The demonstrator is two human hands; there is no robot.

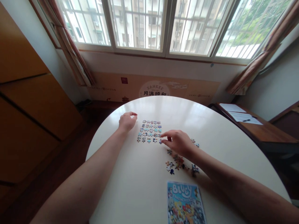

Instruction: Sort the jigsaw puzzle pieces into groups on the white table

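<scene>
Two hands, the left hand (127, 121) and the right hand (178, 143), rest on one round table (210, 124). Between them lies one block of puzzle pieces (149, 132), and under the right hand one loose scatter (179, 163), its pieces too small to count. One box (185, 203) lies behind the right hand.

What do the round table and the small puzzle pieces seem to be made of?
Round table: probably lacquered or laminated board, glossy cream; it mirrors the window light.
Puzzle pieces: likely printed cardboard, thin, flat, coloured; too small to be sure.
</scene>
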